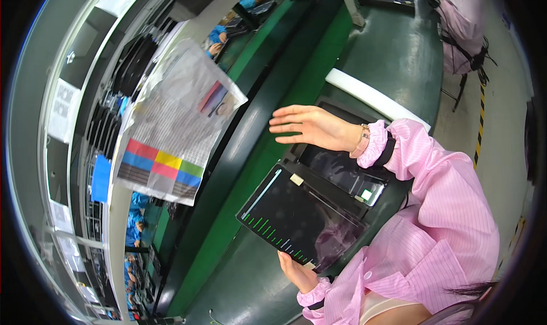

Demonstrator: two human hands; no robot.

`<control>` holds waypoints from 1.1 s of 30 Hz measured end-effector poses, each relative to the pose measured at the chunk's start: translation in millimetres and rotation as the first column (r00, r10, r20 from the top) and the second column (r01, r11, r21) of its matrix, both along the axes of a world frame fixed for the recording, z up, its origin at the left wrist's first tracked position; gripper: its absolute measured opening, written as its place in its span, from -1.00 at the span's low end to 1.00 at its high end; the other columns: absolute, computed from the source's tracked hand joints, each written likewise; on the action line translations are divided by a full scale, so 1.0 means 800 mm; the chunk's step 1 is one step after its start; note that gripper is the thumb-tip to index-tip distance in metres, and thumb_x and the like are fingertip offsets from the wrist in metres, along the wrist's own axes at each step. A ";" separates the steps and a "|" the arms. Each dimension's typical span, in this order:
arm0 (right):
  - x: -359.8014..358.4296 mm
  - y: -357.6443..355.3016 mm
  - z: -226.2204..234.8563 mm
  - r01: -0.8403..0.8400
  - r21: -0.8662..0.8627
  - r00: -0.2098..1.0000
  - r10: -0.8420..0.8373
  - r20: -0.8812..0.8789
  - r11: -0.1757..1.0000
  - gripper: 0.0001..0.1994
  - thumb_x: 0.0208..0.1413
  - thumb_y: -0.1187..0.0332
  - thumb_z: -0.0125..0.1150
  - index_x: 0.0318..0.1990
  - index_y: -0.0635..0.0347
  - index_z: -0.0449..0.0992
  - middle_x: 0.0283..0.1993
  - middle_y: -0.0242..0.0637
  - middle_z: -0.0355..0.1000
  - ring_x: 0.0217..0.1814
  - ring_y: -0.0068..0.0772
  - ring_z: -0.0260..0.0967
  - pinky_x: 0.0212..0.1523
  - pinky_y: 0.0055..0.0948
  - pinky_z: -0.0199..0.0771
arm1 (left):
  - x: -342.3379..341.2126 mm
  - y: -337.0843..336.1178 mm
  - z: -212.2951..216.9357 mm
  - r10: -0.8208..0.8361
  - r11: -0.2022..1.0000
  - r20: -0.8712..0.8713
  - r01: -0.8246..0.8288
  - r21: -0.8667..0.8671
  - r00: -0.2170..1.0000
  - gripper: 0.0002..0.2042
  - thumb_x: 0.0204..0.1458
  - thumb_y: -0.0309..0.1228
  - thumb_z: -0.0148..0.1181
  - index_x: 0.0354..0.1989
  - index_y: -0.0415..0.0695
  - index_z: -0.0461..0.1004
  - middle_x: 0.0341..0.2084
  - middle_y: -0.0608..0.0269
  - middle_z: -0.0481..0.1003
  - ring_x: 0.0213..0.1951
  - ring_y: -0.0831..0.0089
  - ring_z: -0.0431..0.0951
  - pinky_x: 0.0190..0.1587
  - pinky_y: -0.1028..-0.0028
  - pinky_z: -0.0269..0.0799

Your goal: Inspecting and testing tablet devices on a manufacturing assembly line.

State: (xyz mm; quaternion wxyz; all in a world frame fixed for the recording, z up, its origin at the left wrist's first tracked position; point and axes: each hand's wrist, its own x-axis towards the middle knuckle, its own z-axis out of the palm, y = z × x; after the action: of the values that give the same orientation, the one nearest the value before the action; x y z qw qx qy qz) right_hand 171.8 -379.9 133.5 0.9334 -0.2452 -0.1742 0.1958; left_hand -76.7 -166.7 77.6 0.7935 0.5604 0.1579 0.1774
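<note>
A dark flat display panel [296, 214] with lit rows of green and white text is tilted in front of me, small pale tabs at its edges. My left hand [299, 273] grips its lower left edge, the fingers partly hidden by it. Just beyond lies a second dark, glossy panel [336, 168] with a small white and green label near one end. Whether the two panels are joined I cannot tell. My right hand [313, 128] is raised over the far end of the second panel, fingers stretched out, holding nothing.
A long white foam strip [376, 97] lies on the dark green worktop [393, 51] behind the panels. To the left hangs a printed sheet [176, 125] with colour blocks. A green conveyor channel [319, 68] runs alongside. Another person in pink [461, 23] sits at the far right.
</note>
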 end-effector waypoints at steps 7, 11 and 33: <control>-0.013 -0.069 -0.041 0.122 -0.580 0.963 0.045 0.265 0.805 -0.64 0.26 0.29 0.02 0.12 0.32 0.34 0.17 -0.16 0.32 0.24 -0.35 0.28 0.21 -0.35 0.34 | 0.012 0.014 -0.022 -0.013 0.999 -0.116 0.017 0.037 0.993 -0.63 0.27 -0.28 -0.10 0.12 -0.29 0.33 0.04 0.15 0.42 0.06 0.36 0.41 0.13 0.38 0.29; -0.021 -0.132 -0.062 0.552 -0.832 0.820 0.146 0.553 0.051 -0.73 0.25 0.26 -0.01 -0.02 0.24 0.40 -0.14 -0.10 0.51 -0.10 -0.15 0.48 -0.07 -0.27 0.46 | 0.029 0.022 -0.036 -0.043 0.999 -0.197 0.040 -0.019 0.980 -0.65 0.27 -0.27 -0.10 0.02 -0.31 0.39 -0.05 0.16 0.48 -0.05 0.36 0.48 0.04 0.41 0.35; -0.087 -0.108 -0.017 0.145 -0.846 0.971 0.089 0.221 0.513 -0.66 0.30 0.19 0.02 -0.53 0.12 0.30 -0.59 -0.69 0.06 -0.58 -0.83 -0.06 -0.63 -0.64 -0.04 | 0.034 -0.037 0.001 -0.242 0.907 -0.129 0.271 0.323 0.962 -0.52 0.28 -0.43 -0.12 0.34 -0.23 0.00 0.33 0.04 0.09 0.36 0.21 0.08 0.38 0.29 -0.05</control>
State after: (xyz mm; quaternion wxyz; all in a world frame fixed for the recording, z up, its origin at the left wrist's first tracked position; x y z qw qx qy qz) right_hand 102.5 -466.3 119.9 0.6658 -0.6977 -0.1604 0.2104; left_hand -49.5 -196.5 78.6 0.6947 0.7108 0.0842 0.0717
